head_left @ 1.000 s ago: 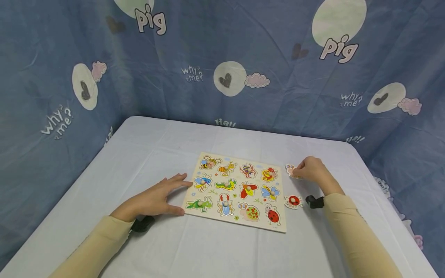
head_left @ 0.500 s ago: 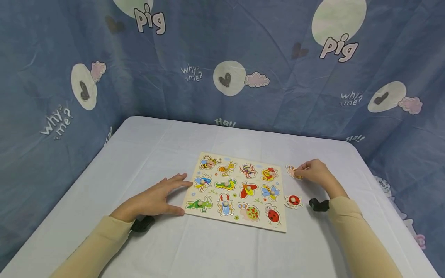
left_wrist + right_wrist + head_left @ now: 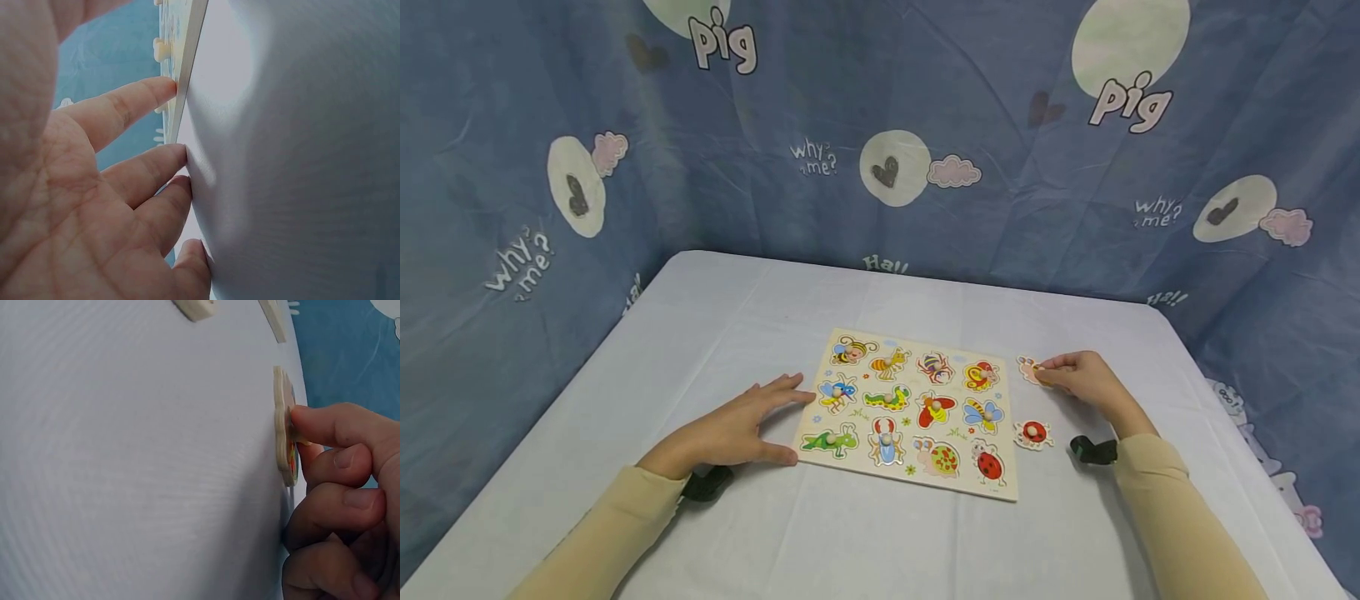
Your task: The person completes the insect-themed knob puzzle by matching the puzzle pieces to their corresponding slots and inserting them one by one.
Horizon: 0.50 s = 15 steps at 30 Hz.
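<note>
My right hand (image 3: 1081, 379) pinches a snail puzzle piece (image 3: 1030, 369) between thumb and index finger, just right of the puzzle board's (image 3: 902, 485) far right corner. In the right wrist view the wooden edge of the snail piece (image 3: 280, 425) shows close over the cloth, with its knob mostly hidden by the fingertips. My left hand (image 3: 737, 422) lies spread at the board's left edge, index fingertip and thumb right at it. The left wrist view shows that fingertip against the board's side (image 3: 185, 69). A ladybug piece (image 3: 1033, 434) with a knob lies near the board's right edge.
Several knobbed insect pieces sit in the board, such as a green caterpillar (image 3: 887, 399) and a beetle (image 3: 887, 443). The snail picture (image 3: 937, 458) and ladybug picture (image 3: 988, 463) show no knobs. White cloth (image 3: 730, 308) covers the table; a blue curtain (image 3: 1000, 225) hangs behind.
My right hand has shifted slightly right and nearer to me, still pinching the snail piece, which moved a little right. The left hand and the board have stayed put.
</note>
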Available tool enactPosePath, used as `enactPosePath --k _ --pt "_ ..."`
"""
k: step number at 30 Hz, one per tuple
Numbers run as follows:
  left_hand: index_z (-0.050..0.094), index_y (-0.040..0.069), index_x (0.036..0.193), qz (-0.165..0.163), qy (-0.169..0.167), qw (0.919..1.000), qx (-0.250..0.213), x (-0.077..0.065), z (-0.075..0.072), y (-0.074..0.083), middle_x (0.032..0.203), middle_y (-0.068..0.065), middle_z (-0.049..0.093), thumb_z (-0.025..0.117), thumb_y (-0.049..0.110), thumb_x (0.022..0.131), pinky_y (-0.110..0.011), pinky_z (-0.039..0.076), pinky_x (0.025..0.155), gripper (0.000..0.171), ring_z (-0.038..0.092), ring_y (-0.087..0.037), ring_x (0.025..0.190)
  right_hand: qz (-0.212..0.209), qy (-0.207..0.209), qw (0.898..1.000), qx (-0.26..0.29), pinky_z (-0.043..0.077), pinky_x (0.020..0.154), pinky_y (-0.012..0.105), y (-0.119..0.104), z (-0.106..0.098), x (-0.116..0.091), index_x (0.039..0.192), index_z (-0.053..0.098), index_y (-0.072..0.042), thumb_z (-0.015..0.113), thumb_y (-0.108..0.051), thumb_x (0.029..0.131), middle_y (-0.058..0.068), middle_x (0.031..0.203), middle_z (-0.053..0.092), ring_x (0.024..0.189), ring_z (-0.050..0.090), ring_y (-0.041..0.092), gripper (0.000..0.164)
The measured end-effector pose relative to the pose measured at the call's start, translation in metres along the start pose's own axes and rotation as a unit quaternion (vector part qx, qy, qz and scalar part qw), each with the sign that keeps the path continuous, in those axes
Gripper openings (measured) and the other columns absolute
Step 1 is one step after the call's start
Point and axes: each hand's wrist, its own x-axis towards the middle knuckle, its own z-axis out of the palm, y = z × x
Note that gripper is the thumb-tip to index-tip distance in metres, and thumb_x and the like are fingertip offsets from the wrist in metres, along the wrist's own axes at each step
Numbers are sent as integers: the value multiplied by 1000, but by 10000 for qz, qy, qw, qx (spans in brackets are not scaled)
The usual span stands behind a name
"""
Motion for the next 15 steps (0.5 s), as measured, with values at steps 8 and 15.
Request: enactPosePath --k 8,15 --pt "55 16 156 -15 -10 10000 5 1 0 -2 176 -22 30 93 36 83 -75 11 131 85 22 -48 164 -123 20 9999 -23 45 62 24 3 3 1 124 71 5 75 -30 100 -10 77 65 73 52 9 42" --pt "55 18 157 -53 -30 10000 43 2 0 -3 176 -21 30 93 37 83 -74 11 131 86 22 -48 165 -224 -41 9997 0 46 60 24 3 2 2 125 70 5 74 -29 101 -10 79 67 71 52 8 43"
